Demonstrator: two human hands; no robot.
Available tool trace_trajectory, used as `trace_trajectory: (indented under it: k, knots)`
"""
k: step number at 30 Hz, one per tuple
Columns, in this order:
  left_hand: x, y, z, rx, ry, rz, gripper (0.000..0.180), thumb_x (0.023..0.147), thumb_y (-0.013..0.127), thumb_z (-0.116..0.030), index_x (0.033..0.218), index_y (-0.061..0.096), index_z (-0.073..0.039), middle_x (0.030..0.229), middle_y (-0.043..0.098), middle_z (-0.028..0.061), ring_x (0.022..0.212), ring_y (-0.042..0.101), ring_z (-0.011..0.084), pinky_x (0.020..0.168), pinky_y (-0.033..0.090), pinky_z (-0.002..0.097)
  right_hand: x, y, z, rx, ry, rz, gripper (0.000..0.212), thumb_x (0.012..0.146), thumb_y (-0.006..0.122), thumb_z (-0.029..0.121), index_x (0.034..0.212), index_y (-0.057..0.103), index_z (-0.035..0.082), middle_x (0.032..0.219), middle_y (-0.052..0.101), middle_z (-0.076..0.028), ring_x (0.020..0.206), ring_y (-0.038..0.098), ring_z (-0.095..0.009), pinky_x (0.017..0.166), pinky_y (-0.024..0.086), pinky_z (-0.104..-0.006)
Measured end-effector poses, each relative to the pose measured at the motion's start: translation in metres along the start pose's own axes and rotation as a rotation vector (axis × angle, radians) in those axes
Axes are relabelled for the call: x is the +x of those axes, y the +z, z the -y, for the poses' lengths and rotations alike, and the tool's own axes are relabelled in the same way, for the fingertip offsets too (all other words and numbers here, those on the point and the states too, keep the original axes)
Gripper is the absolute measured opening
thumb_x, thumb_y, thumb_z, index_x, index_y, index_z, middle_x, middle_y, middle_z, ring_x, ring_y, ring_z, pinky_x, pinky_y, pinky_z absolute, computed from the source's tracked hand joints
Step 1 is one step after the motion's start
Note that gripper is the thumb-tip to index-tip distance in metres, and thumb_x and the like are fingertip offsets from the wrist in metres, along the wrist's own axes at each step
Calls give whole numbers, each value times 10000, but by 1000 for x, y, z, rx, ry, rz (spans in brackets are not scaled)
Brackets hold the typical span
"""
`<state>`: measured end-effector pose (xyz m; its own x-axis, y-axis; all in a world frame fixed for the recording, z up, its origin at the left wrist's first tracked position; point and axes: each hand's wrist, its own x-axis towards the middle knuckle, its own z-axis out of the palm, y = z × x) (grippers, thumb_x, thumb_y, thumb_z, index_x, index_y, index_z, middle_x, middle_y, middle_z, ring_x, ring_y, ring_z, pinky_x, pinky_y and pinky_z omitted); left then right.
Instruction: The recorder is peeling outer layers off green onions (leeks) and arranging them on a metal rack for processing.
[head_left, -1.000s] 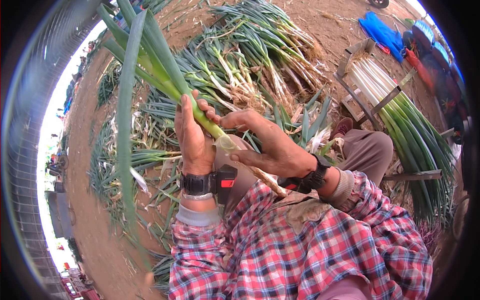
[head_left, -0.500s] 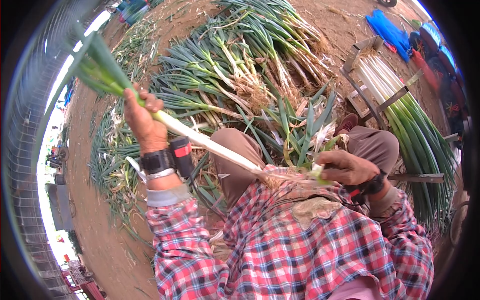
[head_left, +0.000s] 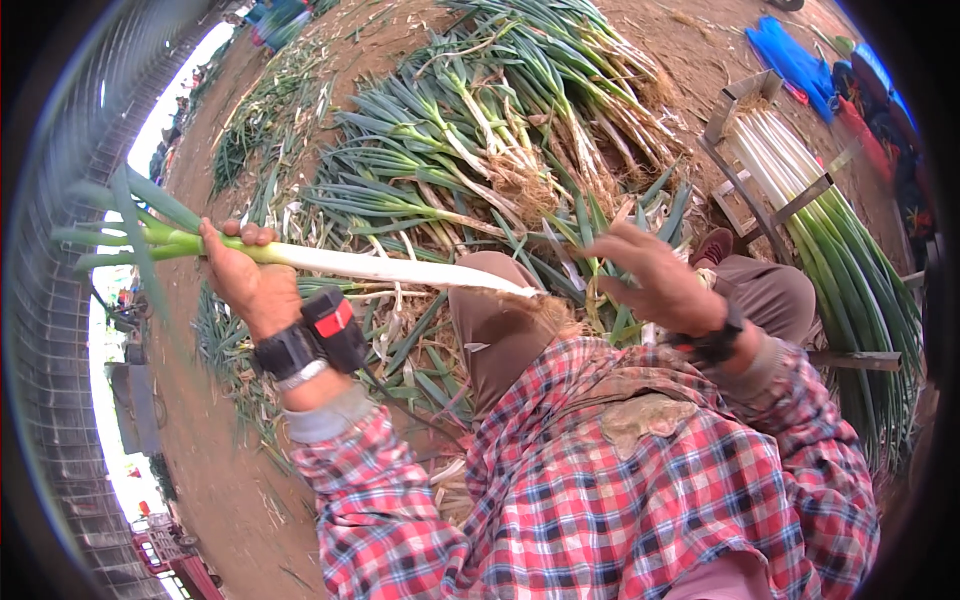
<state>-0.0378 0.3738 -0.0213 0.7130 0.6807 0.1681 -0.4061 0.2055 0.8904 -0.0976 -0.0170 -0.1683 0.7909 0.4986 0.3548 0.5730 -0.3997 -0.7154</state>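
My left hand (head_left: 245,275) is closed around a long green onion (head_left: 370,264) where its white stem turns green. The leaves fan out to the left, and the rooted end lies over my left knee, by the front of my plaid shirt. Its white stem looks smooth and clean. My right hand (head_left: 660,277) is raised over the cut leaves by my right knee, fingers stretched out and slightly blurred, with nothing seen in it. Stripped leaves and peelings (head_left: 575,245) lie below and beyond that hand.
A big heap of unpeeled green onions (head_left: 500,130) with dirty roots lies on the soil ahead. At right, a metal rack (head_left: 745,200) holds a bundle of cleaned green onions (head_left: 830,240). Blue sheeting (head_left: 790,60) lies behind it. Netting (head_left: 60,330) runs along the left.
My right hand has let go of a strip of peeled leaf and opened, moving up and forward. My left hand has lowered and moved left, turning the green onion nearly level.
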Motion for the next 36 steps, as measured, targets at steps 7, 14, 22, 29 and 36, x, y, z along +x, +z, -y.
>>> trace_trajectory:
  k: [7,14,22,29,36]
  knots:
    - [-62,31,5,-47,19,-7,351,1034,398,-437,1021,458,-91,867,545,31,715,492,156,632,433,335,65,88,54,112,-186,-205,131,824,655,124,914,578,68,870,512,-108,837,527,-313,738,432,-419]
    - [-65,24,20,53,140,-106,276,1043,396,-346,1097,460,-83,944,549,52,759,506,175,699,449,366,50,89,60,-16,-154,-179,137,838,675,88,899,557,53,887,534,-117,828,535,-331,698,435,-421]
    - [-76,17,13,-297,41,81,194,977,579,-204,1000,558,-12,901,610,84,897,616,208,913,555,387,48,78,55,290,24,-73,165,783,670,73,871,534,43,849,573,-131,797,560,-350,686,445,-437]
    - [-103,43,14,36,344,53,272,965,608,-240,1079,519,-9,904,563,75,879,587,179,892,556,350,42,66,53,324,-119,20,155,763,673,53,844,543,37,813,574,-134,769,560,-365,675,440,-436]
    - [-88,42,15,-118,214,84,337,1019,497,-343,1118,515,-21,901,547,63,734,475,138,618,413,295,-7,31,29,840,68,190,138,865,651,46,859,513,46,782,503,-21,743,494,-115,666,408,-294]
